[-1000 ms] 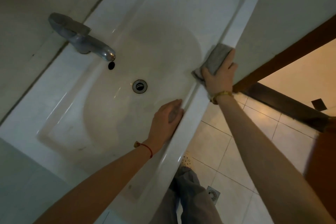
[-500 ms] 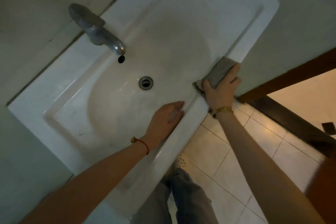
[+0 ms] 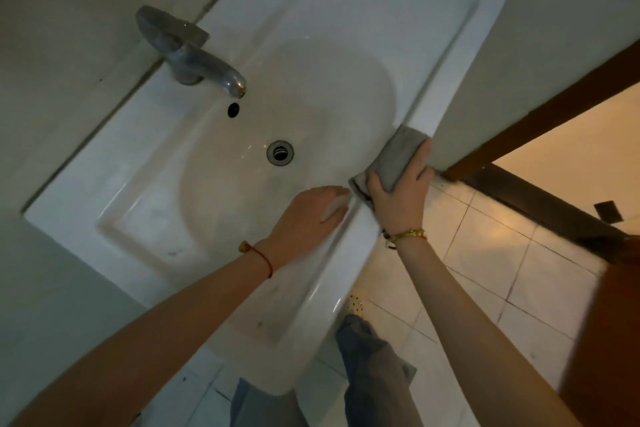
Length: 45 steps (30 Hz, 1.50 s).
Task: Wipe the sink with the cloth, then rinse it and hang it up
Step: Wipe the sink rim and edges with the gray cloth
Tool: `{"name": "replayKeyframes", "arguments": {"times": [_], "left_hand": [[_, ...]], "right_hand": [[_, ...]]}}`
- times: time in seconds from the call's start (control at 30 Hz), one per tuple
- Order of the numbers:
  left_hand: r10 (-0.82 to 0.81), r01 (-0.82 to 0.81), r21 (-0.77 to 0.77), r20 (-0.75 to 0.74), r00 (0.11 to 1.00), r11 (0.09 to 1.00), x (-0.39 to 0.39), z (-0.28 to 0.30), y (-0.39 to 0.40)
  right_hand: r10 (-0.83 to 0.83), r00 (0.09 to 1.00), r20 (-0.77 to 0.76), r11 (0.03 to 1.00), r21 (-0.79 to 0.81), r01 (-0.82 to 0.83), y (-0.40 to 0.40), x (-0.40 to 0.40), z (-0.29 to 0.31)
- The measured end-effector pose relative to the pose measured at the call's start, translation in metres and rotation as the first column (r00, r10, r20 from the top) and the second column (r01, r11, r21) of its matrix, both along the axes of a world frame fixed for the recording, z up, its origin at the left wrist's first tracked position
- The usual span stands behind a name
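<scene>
- The sink point(image 3: 311, 10) is glossy white ceramic: a rectangular slab with rounded corners, a raised rim and an oval bowl sunk in the middle.
- A round metal drain point(image 3: 280, 152) sits at the bottom of the bowl; at its 11 o'clock a small dark overflow hole point(image 3: 233, 109) opens in the bowl wall.
- The tap point(image 3: 194, 59), dull grey metal with a flat lever and a short curved spout, stands on the rim above that hole.
- The cloth point(image 3: 398, 158) is grey, matte and folded into a flat pad; it lies on the front rim of the sink, at about 3 o'clock from the drain.
- The right hand point(image 3: 401, 199) presses on the cloth, fingers point(image 3: 420, 163) spread wide and laid flat over its near end, thumb at the cloth's bowl-side edge. A thin gold bracelet point(image 3: 408, 235) circles the wrist.
- The left hand point(image 3: 308, 218) rests palm down inside the bowl edge, just beside the cloth, fingers straight and close together, holding nothing. A red string point(image 3: 265, 262) rings that wrist.
- Beyond the rim lies a floor point(image 3: 485, 253) of pale square tiles with dark grout lines.
- Grey trouser legs point(image 3: 367, 357) show at 6 o'clock.
</scene>
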<state>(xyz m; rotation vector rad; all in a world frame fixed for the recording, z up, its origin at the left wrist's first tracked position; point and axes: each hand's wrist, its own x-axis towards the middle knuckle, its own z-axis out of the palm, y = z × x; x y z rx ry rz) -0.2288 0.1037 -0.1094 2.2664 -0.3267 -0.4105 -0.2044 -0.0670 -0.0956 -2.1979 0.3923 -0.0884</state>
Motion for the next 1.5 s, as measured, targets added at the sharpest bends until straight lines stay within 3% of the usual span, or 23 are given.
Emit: {"name": "replayKeyframes", "arguments": {"times": [0.2, 0.37, 0.47, 0.8, 1.07, 1.3, 1.5], "left_hand": [[-0.107, 0.09, 0.115, 0.156, 0.982, 0.989, -0.06, 0.019, 0.087], [-0.254, 0.172, 0.268, 0.315, 0.915, 0.948, -0.112, 0.02, 0.148], [-0.247, 0.158, 0.283, 0.317, 0.916, 0.946, -0.121, 0.019, 0.16], [-0.253, 0.147, 0.319, 0.322, 0.912, 0.936, -0.123, 0.025, 0.158], [-0.257, 0.154, 0.31, 0.328, 0.909, 0.938, -0.125, 0.025, 0.159], [-0.262, 0.153, 0.317, 0.339, 0.903, 0.936, -0.124, 0.022, 0.16], [-0.241, 0.132, 0.305, 0.353, 0.904, 0.943, -0.124, 0.021, 0.161]], "right_hand": [[-0.051, 0.996, -0.068, 0.996, 0.072, 0.056, 0.054, -0.089, 0.014], [-0.111, 0.989, -0.096, 0.991, 0.057, 0.117, 0.109, -0.179, 0.019], [-0.134, 0.985, -0.109, 0.989, 0.041, 0.139, 0.138, -0.223, 0.022], [-0.24, 0.958, -0.156, 0.952, -0.231, 0.201, 0.113, -0.148, 0.024], [-0.219, 0.966, -0.136, 0.975, -0.066, 0.212, 0.16, -0.242, 0.027], [-0.206, 0.952, -0.228, 0.919, -0.378, 0.109, 0.109, -0.137, 0.025], [-0.101, 0.982, -0.158, 0.775, -0.632, -0.023, 0.137, -0.196, 0.026]]}}
